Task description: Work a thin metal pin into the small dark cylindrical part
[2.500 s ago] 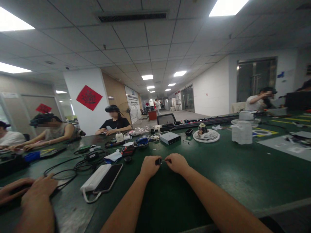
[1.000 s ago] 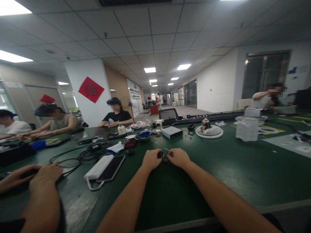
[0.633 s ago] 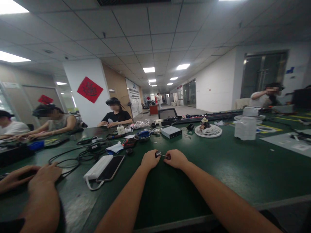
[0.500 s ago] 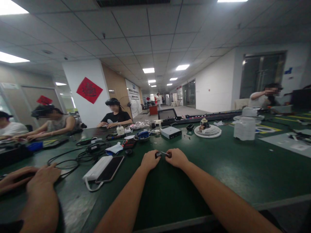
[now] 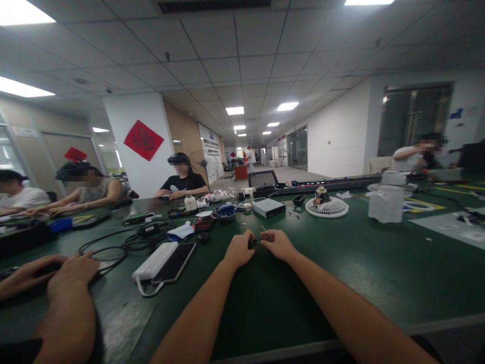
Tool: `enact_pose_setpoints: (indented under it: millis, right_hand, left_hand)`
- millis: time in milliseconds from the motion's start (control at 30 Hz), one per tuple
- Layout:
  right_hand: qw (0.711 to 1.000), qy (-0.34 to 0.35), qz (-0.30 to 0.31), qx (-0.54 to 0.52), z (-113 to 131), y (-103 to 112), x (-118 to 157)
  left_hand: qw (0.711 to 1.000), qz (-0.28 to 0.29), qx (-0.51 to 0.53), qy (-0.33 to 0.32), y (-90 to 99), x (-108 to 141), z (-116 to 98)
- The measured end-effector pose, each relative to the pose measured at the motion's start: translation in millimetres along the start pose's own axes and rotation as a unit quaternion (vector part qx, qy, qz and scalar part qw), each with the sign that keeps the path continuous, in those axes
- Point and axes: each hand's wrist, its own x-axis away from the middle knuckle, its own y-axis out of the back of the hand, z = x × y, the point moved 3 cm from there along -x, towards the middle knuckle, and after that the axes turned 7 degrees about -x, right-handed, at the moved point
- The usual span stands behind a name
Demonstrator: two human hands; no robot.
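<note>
The counter carries a grey box. On the box's near side, the left hand pinches a dark cylinder, end turned toward the right hand, presumably for access. The right hand pinches a thin rod, tip upward, apparently clear of the cylinder.

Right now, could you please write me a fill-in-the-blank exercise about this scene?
The dark part in the left hand and the thin rod in the right hand are ____ (touching/apart).
The tabletop is coloured ____.
In view, the grey box sits to the ____ of the white grille.
Missing: apart; green; left.
</note>
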Motion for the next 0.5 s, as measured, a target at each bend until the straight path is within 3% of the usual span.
enact_pose_setpoints:
  millis: [500]
  right_hand:
    - [0.999, -0.033, -0.017, 0.013, -6.3, 4.0, 0.9]
  left_hand:
    - [0.998, -0.004, -0.014, -0.059, 1.8, 1.0, -8.4]
